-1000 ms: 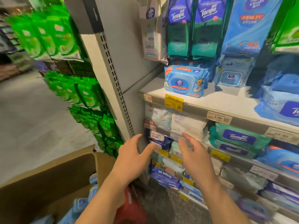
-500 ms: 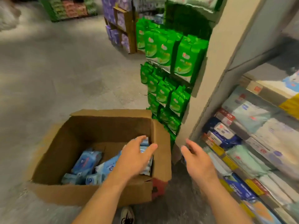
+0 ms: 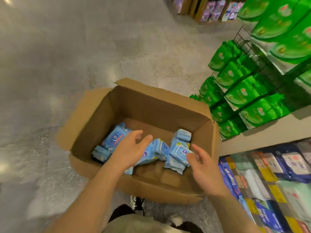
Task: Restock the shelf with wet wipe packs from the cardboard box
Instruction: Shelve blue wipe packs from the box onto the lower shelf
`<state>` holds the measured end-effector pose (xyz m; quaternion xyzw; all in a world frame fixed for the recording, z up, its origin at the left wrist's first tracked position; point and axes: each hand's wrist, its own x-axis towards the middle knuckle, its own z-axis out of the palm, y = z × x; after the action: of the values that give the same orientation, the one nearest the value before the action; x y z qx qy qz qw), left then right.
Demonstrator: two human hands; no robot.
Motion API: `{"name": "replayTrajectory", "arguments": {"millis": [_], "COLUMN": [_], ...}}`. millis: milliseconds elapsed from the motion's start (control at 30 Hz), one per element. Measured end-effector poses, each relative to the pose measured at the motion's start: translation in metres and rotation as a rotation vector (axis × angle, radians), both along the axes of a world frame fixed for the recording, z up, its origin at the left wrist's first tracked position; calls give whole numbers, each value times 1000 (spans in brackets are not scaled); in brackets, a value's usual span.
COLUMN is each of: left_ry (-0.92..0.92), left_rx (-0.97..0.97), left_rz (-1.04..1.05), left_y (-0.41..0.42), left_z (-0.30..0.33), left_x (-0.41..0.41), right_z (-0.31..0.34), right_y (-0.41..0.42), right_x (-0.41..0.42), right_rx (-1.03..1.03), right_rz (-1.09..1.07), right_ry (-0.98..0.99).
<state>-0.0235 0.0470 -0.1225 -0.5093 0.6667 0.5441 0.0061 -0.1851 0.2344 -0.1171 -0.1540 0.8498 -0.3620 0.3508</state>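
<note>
My left hand (image 3: 129,153) and right hand (image 3: 203,167), fingers spread and empty, reach for slick wet wipe packs (image 3: 178,153) in the cardboard box (image 3: 151,105); a loose grab could let one slip.

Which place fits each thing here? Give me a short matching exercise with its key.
Things:
1. cardboard box
2. wet wipe packs
3. green packs
4. left hand

Places:
A. on the rack at upper right
B. open on the floor
C. over the box, fingers spread
D. lying inside the box

Pairs: 1-B, 2-D, 3-A, 4-C
</note>
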Motion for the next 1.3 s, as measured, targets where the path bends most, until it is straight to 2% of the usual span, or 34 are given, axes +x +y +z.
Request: {"name": "replayTrajectory", "arguments": {"millis": [133,333,533,833,967,1100,1233,1300], "left_ry": [-27,-71,-117,-180,-176,-211,-232,-222], "left_rx": [26,74,54,-62,-35,-45,-49,-49], "left_rz": [35,139,172,198,212,198,177,178], "left_y": [-12,-20,-33,-58,-55,-54,-53,-53], "left_z": [-19,-44,-73,-111,-120,-127,-129,-128], "left_x": [15,29,24,14,17,20,22,22], "right_z": [-26,-69,-146,-261,-302,-329,-337,-334], "right_y": [-19,-56,-97,-154,-171,-180,-180,-182], "right_x": [5,6,-1,-3,12,23,27,24], "right_rx": [68,176,305,369,365,402,272,300], "right_rz": [111,464,845,1283,1464,1578,1526,1552], "right_ry": [25,73,141,530,620,705,778,768]}}
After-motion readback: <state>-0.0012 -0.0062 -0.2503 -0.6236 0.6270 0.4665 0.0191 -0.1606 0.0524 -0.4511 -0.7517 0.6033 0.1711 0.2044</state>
